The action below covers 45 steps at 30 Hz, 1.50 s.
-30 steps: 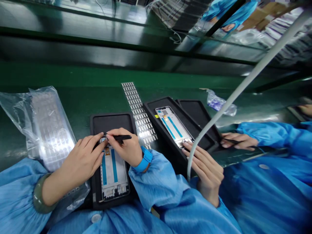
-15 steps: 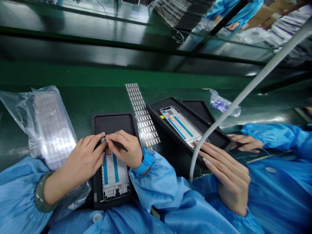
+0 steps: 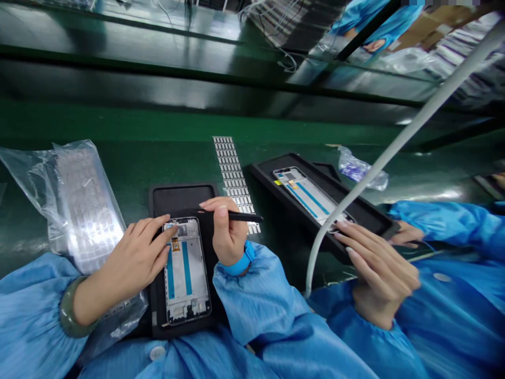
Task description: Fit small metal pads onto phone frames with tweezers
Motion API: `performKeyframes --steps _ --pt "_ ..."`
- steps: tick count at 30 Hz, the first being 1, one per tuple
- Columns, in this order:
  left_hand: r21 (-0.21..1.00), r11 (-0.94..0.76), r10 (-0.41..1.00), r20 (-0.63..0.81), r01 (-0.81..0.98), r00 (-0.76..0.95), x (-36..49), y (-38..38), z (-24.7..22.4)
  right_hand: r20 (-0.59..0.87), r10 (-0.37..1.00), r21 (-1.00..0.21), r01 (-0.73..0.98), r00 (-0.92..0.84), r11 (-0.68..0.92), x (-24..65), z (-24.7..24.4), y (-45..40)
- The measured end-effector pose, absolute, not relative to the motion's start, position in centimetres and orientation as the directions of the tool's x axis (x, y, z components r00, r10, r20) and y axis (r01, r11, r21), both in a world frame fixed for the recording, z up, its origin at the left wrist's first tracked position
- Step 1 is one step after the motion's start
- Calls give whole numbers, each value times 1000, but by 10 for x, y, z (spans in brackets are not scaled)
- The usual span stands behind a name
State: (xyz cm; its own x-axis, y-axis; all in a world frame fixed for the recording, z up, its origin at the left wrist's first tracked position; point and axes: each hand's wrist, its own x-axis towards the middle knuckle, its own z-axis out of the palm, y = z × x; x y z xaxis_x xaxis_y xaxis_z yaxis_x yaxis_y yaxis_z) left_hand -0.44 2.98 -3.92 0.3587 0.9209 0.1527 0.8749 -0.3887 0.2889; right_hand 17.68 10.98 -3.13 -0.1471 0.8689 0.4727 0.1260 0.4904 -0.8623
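A phone mid-frame [image 3: 197, 273], silver with two blue strips and a small gold flex piece [image 3: 175, 245], lies in a black tray [image 3: 158, 310]. My left hand [image 3: 128, 260] rests at its upper left corner, fingers stretched out, the index fingertip touching the frame's top part. In my right hand [image 3: 231, 234], black tweezers [image 3: 246, 216] lie across the fingers above the tray, pointing left beyond the frame's top edge. Whether their tips hold anything is too small to tell. Right of the tray lies a sheet of small metal pieces [image 3: 231, 168].
At left lies a clear plastic bag [image 3: 84, 210] with stacked sheets inside. A co-worker's hand [image 3: 382, 268] touches a second phone frame [image 3: 311, 195] in another black tray [image 3: 379, 216]. A grey hose [image 3: 394, 150] crosses the right side. Beyond it sits a small bag [image 3: 361, 168] with purple contents.
My right hand has moved right, off the frame's top corner, with the tweezers turned to point left. My left hand stays put. The metal sheet and the co-worker's tray have shifted right.
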Motion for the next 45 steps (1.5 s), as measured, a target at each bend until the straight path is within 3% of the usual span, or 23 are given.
performKeyframes --steps 16,24,30,45 --pt "287 -358 934 118 889 338 1 30 -32 108 936 -989 56 -335 134 170 -38 119" --pt "275 -347 938 95 896 334 3 32 -31 68 895 -971 175 -441 160 170 -37 123" --pt "296 -337 941 84 894 327 4 32 -29 115 865 -922 271 -489 276 171 -43 122" --pt "291 -343 939 90 893 331 3 32 -29 123 873 -916 285 -472 283 170 -41 122"
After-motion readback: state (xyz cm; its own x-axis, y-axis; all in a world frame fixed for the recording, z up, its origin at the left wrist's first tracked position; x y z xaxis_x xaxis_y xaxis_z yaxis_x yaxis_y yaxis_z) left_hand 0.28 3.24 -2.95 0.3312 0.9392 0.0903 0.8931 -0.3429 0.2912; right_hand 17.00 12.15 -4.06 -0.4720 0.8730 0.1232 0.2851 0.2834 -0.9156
